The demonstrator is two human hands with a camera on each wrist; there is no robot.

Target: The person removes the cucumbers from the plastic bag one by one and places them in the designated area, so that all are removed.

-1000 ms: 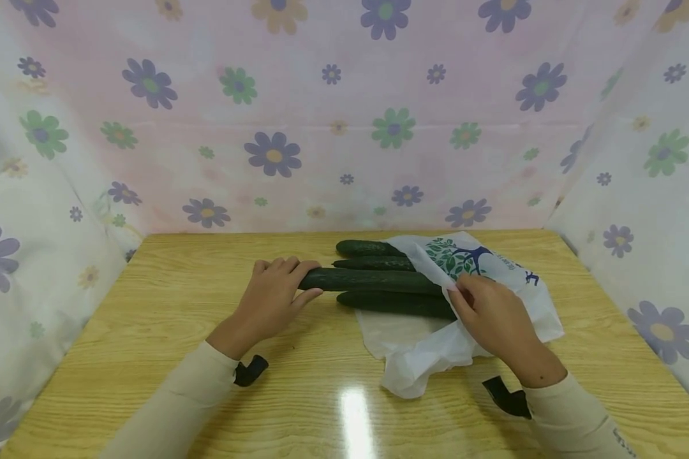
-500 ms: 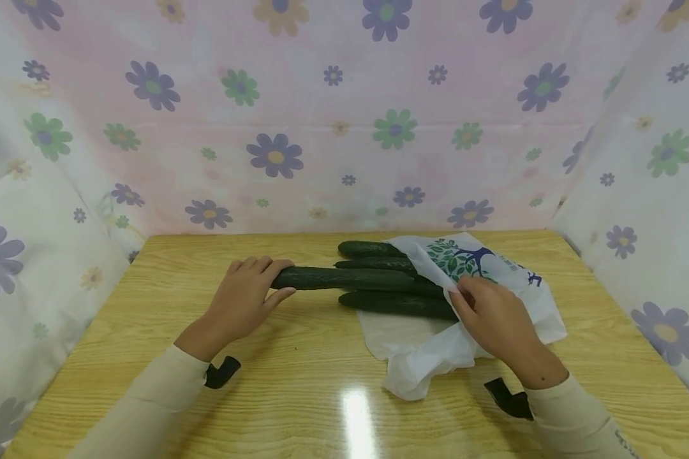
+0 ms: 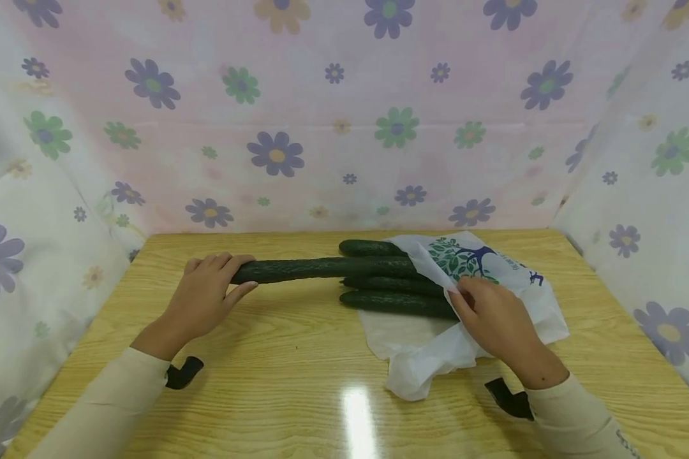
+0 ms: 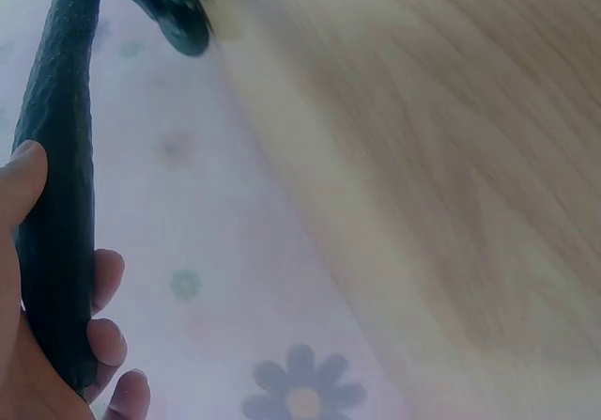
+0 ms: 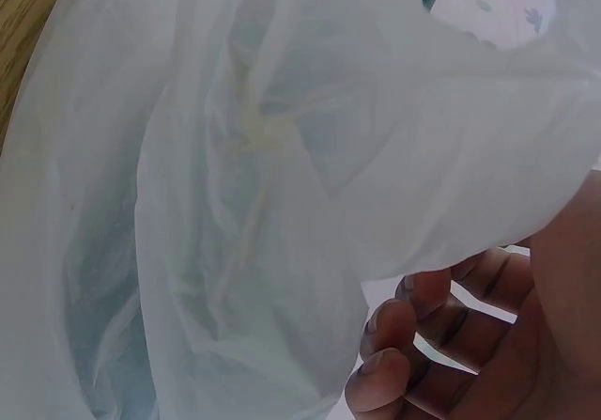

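Observation:
My left hand [image 3: 203, 299] grips one end of a long dark green cucumber [image 3: 298, 269], thumb below and fingers over it. This cucumber is slightly raised at the held end, while its far end lies among the others at the bag's mouth. In the left wrist view, thumb and fingers wrap around the cucumber [image 4: 61, 204]. Several more cucumbers [image 3: 399, 302] stick out of a white plastic bag [image 3: 528, 312] printed with a tree. My right hand [image 3: 496, 312] pinches the edge of the bag's opening. The right wrist view shows cucumbers faintly through the plastic [image 5: 263, 204].
A light wood-grain table [image 3: 293, 408] carries everything, with a bright glare spot near its front. Flower-printed cloth [image 3: 333, 127] walls the table at the back and both sides. A black strap piece [image 3: 185, 373] hangs at each wrist.
My left hand has moved left and drawn the cucumber further out of the bag, over the other cucumbers. The right hand stays at the bag's edge.

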